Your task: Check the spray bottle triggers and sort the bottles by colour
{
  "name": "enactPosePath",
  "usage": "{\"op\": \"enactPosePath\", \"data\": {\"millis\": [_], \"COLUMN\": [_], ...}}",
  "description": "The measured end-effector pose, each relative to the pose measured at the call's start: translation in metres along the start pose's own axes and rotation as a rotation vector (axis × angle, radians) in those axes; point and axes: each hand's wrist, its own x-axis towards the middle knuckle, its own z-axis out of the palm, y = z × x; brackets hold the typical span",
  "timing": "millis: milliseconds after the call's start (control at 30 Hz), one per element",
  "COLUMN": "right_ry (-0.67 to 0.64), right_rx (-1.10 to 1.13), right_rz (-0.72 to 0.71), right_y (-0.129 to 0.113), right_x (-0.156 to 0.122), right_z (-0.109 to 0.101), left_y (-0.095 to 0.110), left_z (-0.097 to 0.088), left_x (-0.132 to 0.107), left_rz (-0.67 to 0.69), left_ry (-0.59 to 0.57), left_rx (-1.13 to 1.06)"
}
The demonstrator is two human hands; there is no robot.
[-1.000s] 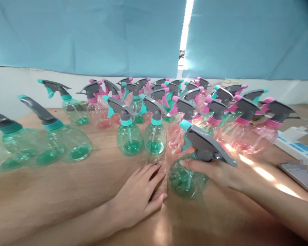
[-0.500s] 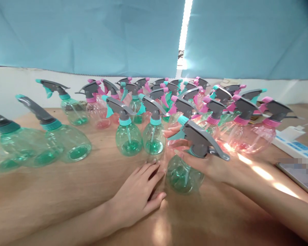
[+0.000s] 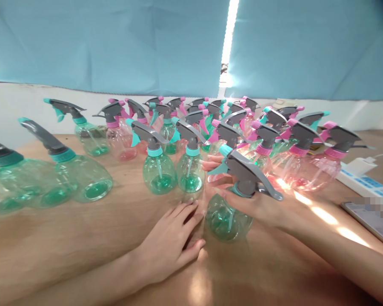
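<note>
Spray bottle (image 3: 225,221) faces 10 o'clock, axis toward 1. Right hand (image 3: 258,206) around it: grip indeterminable. Left hand (image 3: 169,240): released, on table (image 3: 92,238). Curtain (image 3: 121,46): 12 o'clock.

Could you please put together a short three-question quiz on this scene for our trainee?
1. Multiple choice: the right hand is at a spray bottle of which colour? A pink, B green, C blue.
2. True or false: the left hand is gripping a pink bottle.
3. What colour are the collars of the two upright bottles just beyond the left hand?

Key: 1. B. 2. False; it rests on the table. 3. Turquoise.
</note>
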Motion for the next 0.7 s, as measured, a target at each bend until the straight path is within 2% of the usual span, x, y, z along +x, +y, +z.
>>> {"op": "enactPosePath", "data": {"millis": [133, 333, 500, 600, 700], "right_ry": [-0.026, -0.036, -0.055, -0.073, -0.072], "right_rx": [0.021, -0.064, -0.001, 0.008, 0.11], "right_rz": [0.01, 0.012, -0.049, -0.051, -0.104], "right_y": [-0.001, 0.003, -0.011, -0.018, -0.017], "right_x": [0.0, -0.004, 0.002, 0.002, -0.006], "right_z": [-0.002, -0.005, 0.0, 0.006, 0.013], "left_y": [0.0, 0.0, -0.002, 0.001, 0.008], "left_z": [0.0, -0.001, 0.0, 0.0, -0.002], "left_x": [0.001, 0.002, 0.002, 0.002, 0.003], "left_rz": [-0.005, -0.015, -0.022, -0.036, -0.031], "left_ry": [0.005, -0.011, -0.015, -0.021, 0.009], "left_rx": [-0.008, -0.011, -0.029, -0.095, -0.21]}}
